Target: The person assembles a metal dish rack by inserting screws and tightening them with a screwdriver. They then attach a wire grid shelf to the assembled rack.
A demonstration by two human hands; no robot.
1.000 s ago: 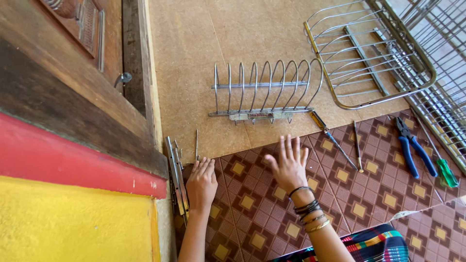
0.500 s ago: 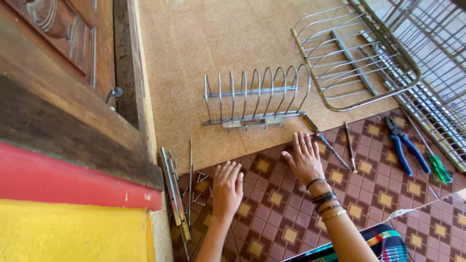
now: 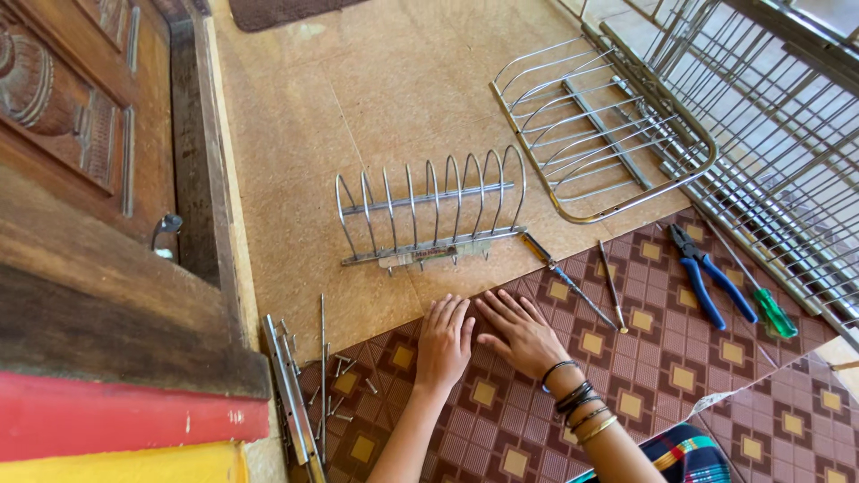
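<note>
My left hand (image 3: 444,343) lies flat, palm down, on the brown patterned mat (image 3: 644,376), fingers together, holding nothing. My right hand (image 3: 519,333), with dark bracelets on the wrist, rests flat beside it, fingers spread, almost touching the left hand. Just beyond both hands stands a metal plate rack (image 3: 429,215) with curved wire loops on the tan floor (image 3: 358,107). Left of my left hand lie several small screws (image 3: 344,380) and a metal bar (image 3: 291,398) by the door sill.
Two screwdrivers (image 3: 573,282) lie right of my hands, then blue-handled pliers (image 3: 711,277) and a green-handled screwdriver (image 3: 769,309). A wire basket tray (image 3: 599,125) and a larger wire frame (image 3: 769,152) sit far right. A carved wooden door (image 3: 80,179) stands at left.
My left hand slid right, away from the metal bar, uncovering the screws. My right hand drew in toward the left. The camera view shifted left and up.
</note>
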